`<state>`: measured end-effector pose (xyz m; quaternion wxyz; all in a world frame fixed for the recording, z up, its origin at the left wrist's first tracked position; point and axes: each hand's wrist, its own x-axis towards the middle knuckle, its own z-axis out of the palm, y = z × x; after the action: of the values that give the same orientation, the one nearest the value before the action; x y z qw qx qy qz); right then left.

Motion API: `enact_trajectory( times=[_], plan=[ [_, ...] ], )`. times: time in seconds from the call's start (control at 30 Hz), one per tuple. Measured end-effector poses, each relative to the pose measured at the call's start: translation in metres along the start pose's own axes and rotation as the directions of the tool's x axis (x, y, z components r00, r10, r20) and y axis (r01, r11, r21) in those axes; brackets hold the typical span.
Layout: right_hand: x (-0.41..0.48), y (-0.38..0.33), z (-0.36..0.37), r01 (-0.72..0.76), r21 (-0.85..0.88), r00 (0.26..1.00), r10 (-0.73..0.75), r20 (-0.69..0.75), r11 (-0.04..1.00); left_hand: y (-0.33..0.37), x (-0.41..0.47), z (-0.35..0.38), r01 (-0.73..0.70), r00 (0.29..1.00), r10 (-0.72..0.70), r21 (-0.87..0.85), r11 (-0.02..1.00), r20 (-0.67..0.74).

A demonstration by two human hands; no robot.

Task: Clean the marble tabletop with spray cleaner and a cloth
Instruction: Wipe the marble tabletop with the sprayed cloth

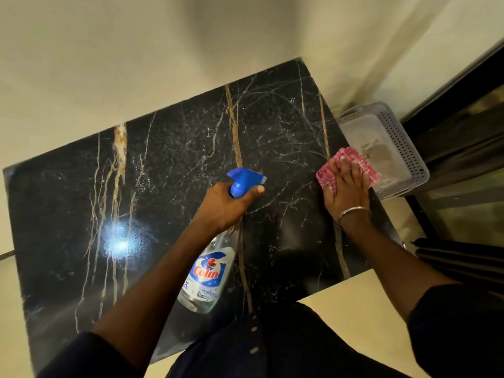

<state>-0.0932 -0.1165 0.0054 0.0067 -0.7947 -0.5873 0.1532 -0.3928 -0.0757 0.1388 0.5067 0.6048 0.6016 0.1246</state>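
Observation:
A black marble tabletop [169, 159] with gold and white veins fills the middle of the view. My left hand [226, 205] grips the neck of a clear spray bottle [207, 276] with a blue trigger head and a blue label, held above the marble with the nozzle pointing right. My right hand [347, 186] lies flat, fingers spread, on a pink patterned cloth [351, 158] pressed against the tabletop's right edge. A metal bangle circles that wrist.
A grey perforated plastic basket [403, 137] sits just beyond the table's right edge, past the cloth. A pale wall runs behind the table. A dark glass frame stands at the far right. A bright light reflection shows on the marble at left.

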Motion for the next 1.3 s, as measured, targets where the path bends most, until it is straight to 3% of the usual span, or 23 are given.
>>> enact_trajectory(
  times=[0.13,0.27,0.4,0.53,0.6,0.77,0.87,0.97,1.03,1.13,1.3],
  plan=[
    [-0.023,-0.043,0.009,-0.037,0.023,0.999,0.038,-0.030,0.999,-0.005,-0.008,0.001,-0.011,1.000,0.011,-0.020,1.000,-0.015],
    [-0.063,-0.097,0.035,0.185,-0.046,0.983,-0.184,0.024,0.982,-0.009,-0.014,0.003,0.021,0.999,-0.020,0.020,1.000,-0.045],
    [-0.103,-0.135,0.063,0.507,-0.082,0.861,-0.501,0.089,0.858,-0.013,-0.021,0.004,0.025,0.997,-0.023,0.017,1.000,-0.077],
    [-0.094,-0.111,0.061,0.695,-0.102,0.718,-0.679,0.151,0.712,-0.016,-0.022,0.003,0.052,0.994,-0.051,0.008,0.999,-0.092],
    [-0.077,-0.087,0.051,0.688,-0.105,0.725,-0.673,0.148,0.718,-0.015,-0.021,0.000,0.063,0.995,-0.062,0.009,0.998,-0.080],
    [-0.020,-0.001,0.009,0.277,-0.050,0.961,-0.278,-0.010,0.960,-0.016,-0.016,-0.006,0.080,0.996,-0.079,0.011,0.997,-0.038],
    [0.010,0.001,-0.002,0.058,0.046,0.997,-0.056,-0.049,0.997,-0.014,-0.011,-0.008,0.067,0.996,-0.067,-0.005,0.998,-0.062],
    [0.021,-0.030,0.003,-0.073,0.057,0.993,0.078,-0.094,0.996,-0.010,-0.005,-0.008,0.058,0.994,-0.059,-0.016,0.998,-0.091],
    [0.019,-0.054,0.009,-0.064,0.043,0.995,0.067,-0.075,0.997,-0.008,-0.001,-0.009,0.075,0.992,-0.076,-0.014,0.997,-0.102],
    [0.006,-0.094,0.022,0.126,-0.040,0.992,-0.126,-0.013,0.991,-0.007,0.005,-0.007,0.072,0.992,-0.073,-0.008,0.997,-0.107],
    [-0.038,-0.159,0.049,0.471,-0.017,0.882,-0.470,0.028,0.882,-0.002,0.015,-0.004,0.063,0.987,-0.063,-0.002,0.998,-0.149]
  ],
)
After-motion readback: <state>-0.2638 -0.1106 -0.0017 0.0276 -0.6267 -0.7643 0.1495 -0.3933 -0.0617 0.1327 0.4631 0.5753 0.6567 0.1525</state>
